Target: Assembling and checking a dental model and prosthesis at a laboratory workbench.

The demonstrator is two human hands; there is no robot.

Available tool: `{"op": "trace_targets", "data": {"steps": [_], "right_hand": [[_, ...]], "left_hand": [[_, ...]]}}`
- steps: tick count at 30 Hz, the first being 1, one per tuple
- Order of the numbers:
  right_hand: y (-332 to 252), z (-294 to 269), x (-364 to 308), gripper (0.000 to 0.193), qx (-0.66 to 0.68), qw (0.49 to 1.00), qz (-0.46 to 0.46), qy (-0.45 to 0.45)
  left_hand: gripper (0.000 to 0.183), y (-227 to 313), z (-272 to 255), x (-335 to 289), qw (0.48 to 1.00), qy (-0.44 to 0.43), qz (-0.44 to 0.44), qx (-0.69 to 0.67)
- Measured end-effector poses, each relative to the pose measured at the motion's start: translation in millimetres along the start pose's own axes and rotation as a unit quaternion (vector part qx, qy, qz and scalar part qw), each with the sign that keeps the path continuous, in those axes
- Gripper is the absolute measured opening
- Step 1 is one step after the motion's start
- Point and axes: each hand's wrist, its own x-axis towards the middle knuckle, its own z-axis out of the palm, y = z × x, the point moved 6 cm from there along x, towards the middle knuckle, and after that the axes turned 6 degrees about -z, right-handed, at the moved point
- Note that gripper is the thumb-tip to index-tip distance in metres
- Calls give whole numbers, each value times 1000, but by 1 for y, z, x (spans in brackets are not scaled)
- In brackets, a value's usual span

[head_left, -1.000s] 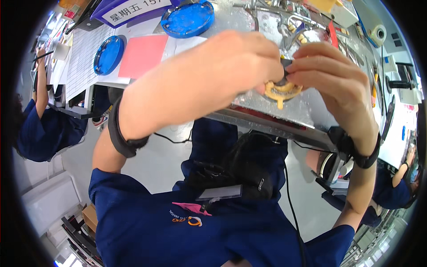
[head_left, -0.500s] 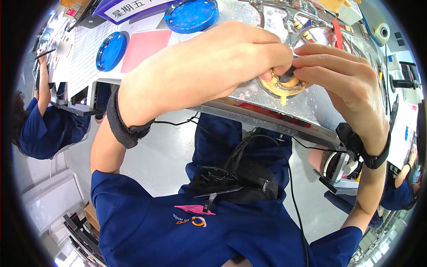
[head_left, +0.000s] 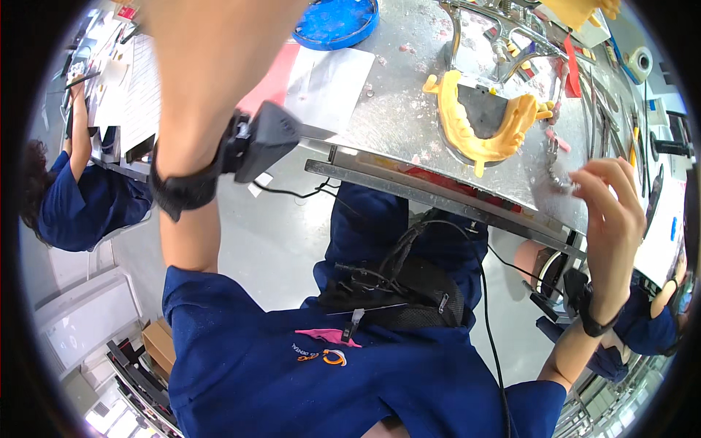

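A yellow horseshoe-shaped dental cast (head_left: 485, 139) lies on the metal bench top, around a dark grey centre, with small tabs sticking out; neither hand touches it. My left hand (head_left: 219, 36) looms large and blurred at the upper left, above the papers, and its fingers run out past the top edge. Right of the cast, my right hand (head_left: 610, 204) hovers with loosely bent fingers, nothing visible between them. Its fingertips are close to the end of a slim metal tool (head_left: 553, 168) with pink bits beside it; touching or apart, I cannot tell.
Behind the cast stands a metal frame device (head_left: 504, 36) with small yellow teeth near it. A blue round dish (head_left: 337, 23), a white sheet (head_left: 328, 80) and a pink sheet (head_left: 270, 84) lie left. A red strip (head_left: 571, 66) and a tape roll (head_left: 641, 62) are right.
Both hands have come away from the dental cast, which now shows fully. My left hand has gone up and left; my right hand has moved right and toward me.
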Motion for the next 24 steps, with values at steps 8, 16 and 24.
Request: {"op": "trace_targets", "data": {"steps": [8,16,24], "right_hand": [[-32,-12,5,32,-63,978,128,150],[-59,19,21,56,70,960,88,255],[-61,43,34,98,184,944,93,256]], "left_hand": [[61,-37,64,12,844,-153,-234,-457],[48,-32,80,15,718,-199,-257,-616],[44,-19,68,14,811,-171,-231,-509]]}}
